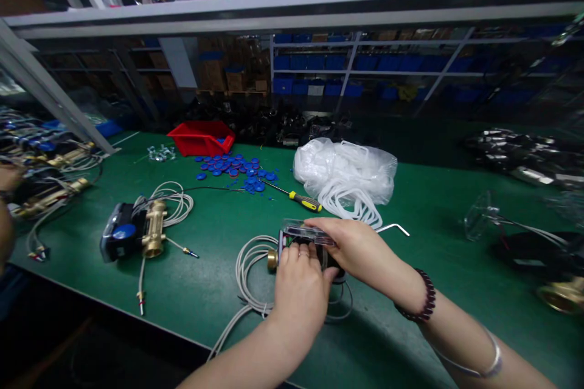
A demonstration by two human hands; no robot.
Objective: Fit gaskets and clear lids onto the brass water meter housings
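Both my hands are on a small meter unit with a brass fitting [272, 259] and a clear plastic cover [305, 231], resting on the green table [219, 292]. My left hand [301, 289] grips the unit's near side, fingers curled over its top. My right hand [360, 249] wraps the right side, with fingers pressing on the clear cover. A coil of grey cable [249, 267] runs out from the unit to the left and toward the table edge. Most of the unit's black body is hidden under my hands.
A finished black-and-brass meter [132, 234] with coiled cable lies to the left. A yellow-handled screwdriver [298, 199], blue caps [237, 169], a red bin [201, 138] and a bag of white cables [347, 173] sit behind. Another person's arm [6, 206] shows at the far left.
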